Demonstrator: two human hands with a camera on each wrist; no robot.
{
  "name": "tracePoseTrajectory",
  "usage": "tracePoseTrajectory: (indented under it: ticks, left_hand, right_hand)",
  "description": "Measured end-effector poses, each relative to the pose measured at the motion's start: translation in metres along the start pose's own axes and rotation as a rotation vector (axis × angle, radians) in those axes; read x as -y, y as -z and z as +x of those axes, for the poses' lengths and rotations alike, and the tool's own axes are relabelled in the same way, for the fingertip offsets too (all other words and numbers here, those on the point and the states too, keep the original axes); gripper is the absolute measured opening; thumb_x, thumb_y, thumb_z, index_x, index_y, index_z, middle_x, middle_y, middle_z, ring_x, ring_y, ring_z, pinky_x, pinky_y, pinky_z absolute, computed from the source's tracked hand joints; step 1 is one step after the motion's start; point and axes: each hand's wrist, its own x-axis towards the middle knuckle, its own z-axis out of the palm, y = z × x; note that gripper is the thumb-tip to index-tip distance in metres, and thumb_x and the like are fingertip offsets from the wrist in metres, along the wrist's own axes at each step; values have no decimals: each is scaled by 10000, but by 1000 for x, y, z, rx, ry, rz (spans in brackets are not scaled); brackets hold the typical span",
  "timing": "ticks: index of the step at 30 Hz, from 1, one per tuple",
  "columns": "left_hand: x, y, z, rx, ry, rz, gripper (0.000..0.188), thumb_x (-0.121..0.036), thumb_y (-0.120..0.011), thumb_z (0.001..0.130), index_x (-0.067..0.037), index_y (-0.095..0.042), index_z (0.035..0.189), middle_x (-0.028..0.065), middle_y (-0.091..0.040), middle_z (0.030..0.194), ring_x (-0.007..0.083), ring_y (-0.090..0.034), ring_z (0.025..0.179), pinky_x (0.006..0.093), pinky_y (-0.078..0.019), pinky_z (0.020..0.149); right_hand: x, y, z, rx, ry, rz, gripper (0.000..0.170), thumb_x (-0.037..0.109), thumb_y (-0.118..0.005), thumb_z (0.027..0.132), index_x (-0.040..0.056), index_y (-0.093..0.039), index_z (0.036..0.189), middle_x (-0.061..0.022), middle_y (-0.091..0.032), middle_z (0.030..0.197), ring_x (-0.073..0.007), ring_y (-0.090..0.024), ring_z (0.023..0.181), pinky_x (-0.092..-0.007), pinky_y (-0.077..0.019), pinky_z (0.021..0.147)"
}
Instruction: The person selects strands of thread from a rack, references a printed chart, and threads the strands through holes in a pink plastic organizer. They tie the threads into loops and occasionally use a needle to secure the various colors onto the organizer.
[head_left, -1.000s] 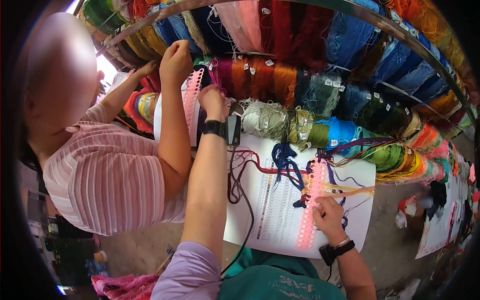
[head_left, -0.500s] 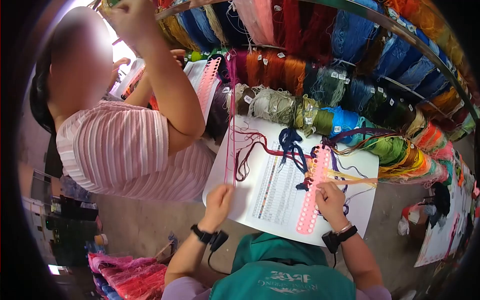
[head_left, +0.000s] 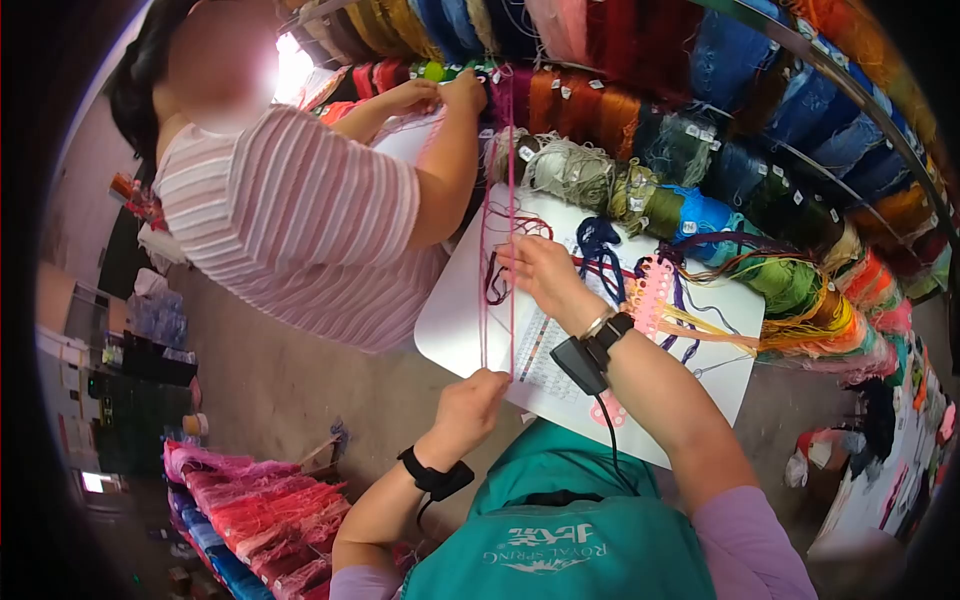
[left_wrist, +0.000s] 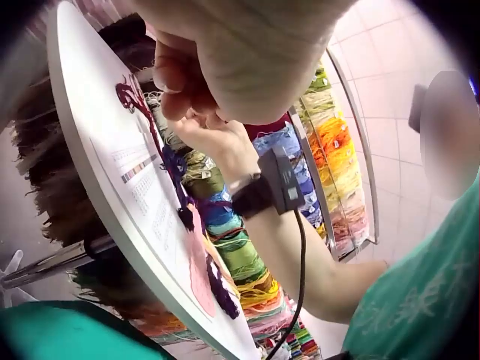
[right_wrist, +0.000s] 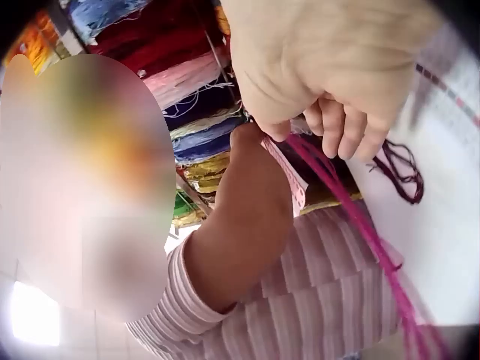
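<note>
My left hand (head_left: 468, 408) pinches a bundle of magenta thread (head_left: 512, 330), which runs taut from the rack down past the board's left side. Higher up, my right hand (head_left: 548, 272) reaches across to the same thread, its fingers spread at one strand. In the right wrist view the magenta thread (right_wrist: 352, 202) passes by the thumb and loosely bent fingers. A white board (head_left: 450, 325) bears a printed chart (head_left: 545, 350), a pink holed strip (head_left: 655, 290) strung with threads, and a navy bundle (head_left: 597, 240). My right forearm hides part of the strip.
Another person (head_left: 300, 200) in a striped top works close on the left, arms at the rack. Rows of coloured thread hanks (head_left: 570, 105) line the far side. Pink and red skeins (head_left: 260, 510) hang at lower left. A second white board (head_left: 880, 470) stands right.
My left hand has come down from the rack, drawing out magenta thread. My right hand has left the pink strip and moved left to that thread. The other person's raised arm has lowered.
</note>
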Motion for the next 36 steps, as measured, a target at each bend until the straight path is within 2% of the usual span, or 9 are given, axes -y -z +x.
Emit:
tracePoseTrajectory:
  ticks: [3, 4, 8, 12, 23, 24, 30, 33, 36]
  left_hand:
    - [-4, -1, 0, 35, 3, 29, 142, 24, -623, 876, -28, -634, 1007, 147, -631, 831, 338, -637, 706, 385, -507, 616]
    - [-5, -2, 1, 47, 13, 38, 142, 18, -626, 877, -29, -634, 1010, 147, -633, 837, 339, -638, 709, 386, -508, 616]
    - [0, -8, 4, 43, 45, 16, 157, -53, -634, 887, -53, -637, 1044, 124, -647, 873, 333, -655, 732, 394, -531, 635]
    - [-5, -5, 19, 128, 71, -56, 199, -49, -657, 888, -33, -649, 1086, 136, -622, 833, 286, -619, 680, 352, -503, 624]
    - [-50, -69, 80, 499, -228, -168, 184, -110, -638, 900, -49, -677, 1069, 127, -662, 966, 307, -659, 817, 387, -525, 725]
    - [-58, -77, 84, 544, -264, -192, 186, -115, -635, 900, -50, -678, 1069, 124, -664, 971, 307, -661, 832, 387, -529, 737]
    - [-85, -107, 87, 694, -316, -194, 195, -138, -628, 901, -59, -686, 1070, 115, -675, 997, 313, -667, 886, 382, -539, 776]
    - [-87, -110, 88, 622, -290, -135, 181, -129, -622, 901, -66, -698, 1053, 122, -675, 994, 317, -665, 878, 386, -539, 771]
    - [-72, -117, 98, 459, -93, -253, 158, -157, -628, 933, -55, -701, 1030, 88, -687, 933, 239, -672, 786, 338, -538, 703]
  right_hand:
    - [0, 4, 10, 40, -18, 167, 194, 190, -599, 986, 27, -626, 1087, -40, -628, 817, -165, -607, 705, -317, -533, 631]
    - [3, 3, 9, 54, 52, 157, 156, 161, -615, 974, 24, -631, 1047, 29, -502, 692, -106, -495, 556, -252, -423, 476]
    - [35, 21, -28, 53, 13, 198, 125, 139, -617, 972, 28, -623, 1029, 95, -293, 617, -17, -240, 498, -196, -169, 413]
    - [72, 76, -116, 48, 85, 68, 108, 142, -579, 1006, 40, -613, 993, 101, -318, 612, 0, -263, 487, -183, -179, 421]
    - [133, 363, -494, -898, 635, 109, 97, 144, -620, 968, 71, -654, 1022, 92, -317, 604, -9, -242, 437, -173, -184, 357]
    - [135, 394, -535, -844, 659, 169, 108, 150, -618, 974, 74, -655, 1042, 88, -317, 603, -19, -247, 436, -178, -192, 352]
    - [111, 580, -795, -1876, 680, -54, 119, 236, -681, 909, 118, -691, 895, 87, -328, 579, -54, -298, 436, -241, -219, 370]
    - [111, 588, -808, -1985, 770, -799, 154, 281, -672, 912, 130, -703, 900, 98, -342, 579, -42, -325, 451, -238, -233, 390]
    - [128, 557, -730, -1931, 552, -929, 154, 300, -635, 940, 168, -709, 968, 113, -375, 603, -11, -334, 483, -206, -237, 416]
